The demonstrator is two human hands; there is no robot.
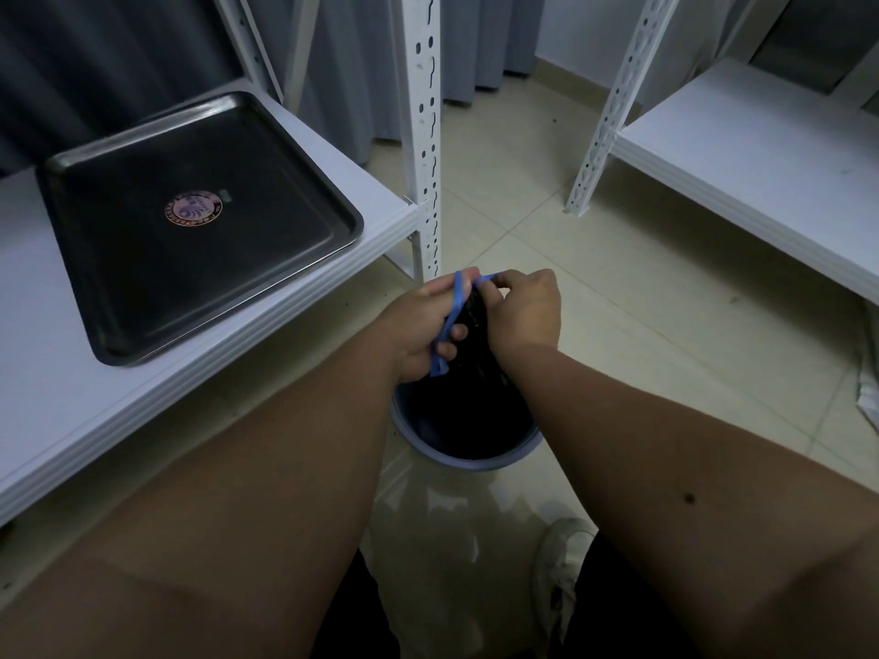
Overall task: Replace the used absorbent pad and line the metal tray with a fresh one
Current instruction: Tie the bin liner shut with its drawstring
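Right, head view only. Both bare forearms reach forward over a round blue-grey plastic bin (480, 456) on the floor, dark inside, looks lined with something black; hands and forearms cover most of its opening. Left hand (423, 325) has fingers curled round a crumpled dark pad with a thin blue edge strip (454, 316); the strip loops over the knuckles and a blue end hangs below the lower fingers. Right hand (521, 309) pinches the top of the same pad, thumb and fingertips tight on the blue edge just beside the left hand's fingertips. Pad is bunched between the two hands, soft and wrinkled, held directly above the bin mouth, lower end dipping toward it; cannot tell if it touches the liner.

Left of the hands, a dark rectangular metal tray with rounded corners and a raised lip (76, 297) lies flat on a white laminate shelf board (57, 411), bare smooth bottom, slight sheen, with a round pinkish sticker (194, 209) near its middle. Tray sits skewed to the shelf edge, near corner close to the front lip.

White perforated steel upright (424, 135) stands at the shelf's right corner, just behind the hands. A second white shelf unit (761, 149) stands to the right, well apart, with its own slotted post. Grey pleated curtains (342, 64) hang behind. Floor is glossy beige tile (642, 297) with reflections near the bin. White worn shoe (559, 573) shows at the bottom, beside dark trouser fabric.
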